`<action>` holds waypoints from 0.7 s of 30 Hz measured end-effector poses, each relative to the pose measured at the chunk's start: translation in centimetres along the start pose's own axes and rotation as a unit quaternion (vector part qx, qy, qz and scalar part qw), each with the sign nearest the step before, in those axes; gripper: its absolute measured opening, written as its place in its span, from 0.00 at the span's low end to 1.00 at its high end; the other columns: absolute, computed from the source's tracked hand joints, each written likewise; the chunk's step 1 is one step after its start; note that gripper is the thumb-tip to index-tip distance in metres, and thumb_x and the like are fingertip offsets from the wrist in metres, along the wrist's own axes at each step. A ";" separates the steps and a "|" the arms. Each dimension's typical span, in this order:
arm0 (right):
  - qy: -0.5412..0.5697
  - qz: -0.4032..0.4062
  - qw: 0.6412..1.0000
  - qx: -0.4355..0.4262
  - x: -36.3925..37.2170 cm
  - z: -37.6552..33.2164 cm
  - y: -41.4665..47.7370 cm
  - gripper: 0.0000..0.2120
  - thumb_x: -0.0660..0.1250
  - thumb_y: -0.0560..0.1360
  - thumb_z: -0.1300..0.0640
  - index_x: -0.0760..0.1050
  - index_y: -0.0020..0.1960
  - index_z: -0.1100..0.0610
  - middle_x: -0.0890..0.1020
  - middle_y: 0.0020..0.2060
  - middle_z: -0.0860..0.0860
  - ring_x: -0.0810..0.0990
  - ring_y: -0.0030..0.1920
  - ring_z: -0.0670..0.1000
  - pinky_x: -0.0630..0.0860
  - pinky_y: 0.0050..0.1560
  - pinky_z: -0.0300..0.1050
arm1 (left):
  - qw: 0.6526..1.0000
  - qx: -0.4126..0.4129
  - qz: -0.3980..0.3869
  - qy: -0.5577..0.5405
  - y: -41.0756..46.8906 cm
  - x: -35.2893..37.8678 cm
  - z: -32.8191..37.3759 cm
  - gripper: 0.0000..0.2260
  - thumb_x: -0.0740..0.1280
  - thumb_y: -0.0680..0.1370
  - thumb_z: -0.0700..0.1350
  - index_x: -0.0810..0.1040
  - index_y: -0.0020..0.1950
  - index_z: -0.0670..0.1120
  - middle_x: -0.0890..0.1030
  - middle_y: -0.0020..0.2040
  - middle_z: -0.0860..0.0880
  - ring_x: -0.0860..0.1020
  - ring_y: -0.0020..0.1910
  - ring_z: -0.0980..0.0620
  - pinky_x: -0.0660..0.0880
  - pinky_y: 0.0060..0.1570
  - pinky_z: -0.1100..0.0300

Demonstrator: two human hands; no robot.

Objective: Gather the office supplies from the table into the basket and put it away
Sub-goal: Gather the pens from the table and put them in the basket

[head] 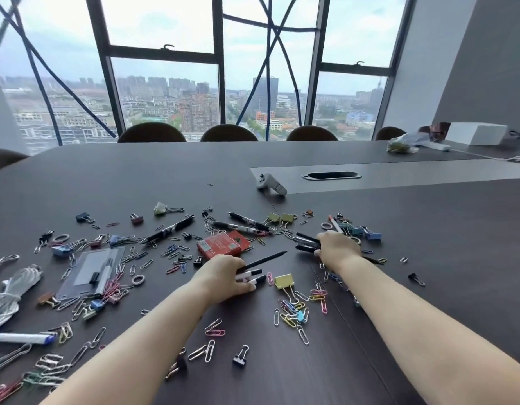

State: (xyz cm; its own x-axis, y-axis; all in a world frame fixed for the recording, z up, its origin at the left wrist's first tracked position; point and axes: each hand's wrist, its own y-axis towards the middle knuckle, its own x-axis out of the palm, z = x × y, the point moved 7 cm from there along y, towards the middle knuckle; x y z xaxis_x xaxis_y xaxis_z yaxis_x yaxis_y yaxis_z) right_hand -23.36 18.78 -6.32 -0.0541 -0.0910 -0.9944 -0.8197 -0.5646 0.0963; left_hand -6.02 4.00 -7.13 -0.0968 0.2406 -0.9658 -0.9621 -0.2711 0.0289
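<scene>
Office supplies lie scattered over the dark table (136, 176): paper clips, binder clips, pens, a red box (223, 244). My left hand (221, 277) grips a bundle of pens and a black pencil (263, 260) just above the tabletop, their tips pointing right. My right hand (337, 248) grips several dark pens (307, 242) whose ends stick out to the left. A yellow binder clip (283, 281) lies between my forearms. More pens (247, 223) lie beyond the red box. No basket is in view.
A clear pouch with markers (91, 270), a coiled white cable (10, 290) and a blue-capped marker (22, 337) lie at the left. A white controller (270, 184) sits near the cable slot (331, 175). Chair backs line the far edge; a plastic bag (407, 143) and white box (476, 133) stand at far right.
</scene>
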 end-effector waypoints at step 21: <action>0.118 0.070 0.958 -0.252 -2.0 -23.7 -9.6 0.17 0.57 0.78 0.44 0.71 0.55 0.57 0.81 0.51 0.55 0.80 0.52 0.57 0.75 0.44 0.46 | 0.970 -0.165 0.116 -0.134 -17.0 -7.7 -15.6 0.07 0.60 0.79 0.44 0.70 0.54 0.41 0.78 0.46 0.44 0.78 0.44 0.45 0.74 0.44 0.56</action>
State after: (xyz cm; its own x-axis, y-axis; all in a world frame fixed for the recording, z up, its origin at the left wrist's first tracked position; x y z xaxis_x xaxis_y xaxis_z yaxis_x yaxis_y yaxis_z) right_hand -1.91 4.93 -4.18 0.0354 -0.3436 -0.9384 -0.4320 -0.8520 0.2957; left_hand 15.08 -7.78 -4.20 -0.4071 0.3593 -0.8398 -0.7767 -0.6200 0.1112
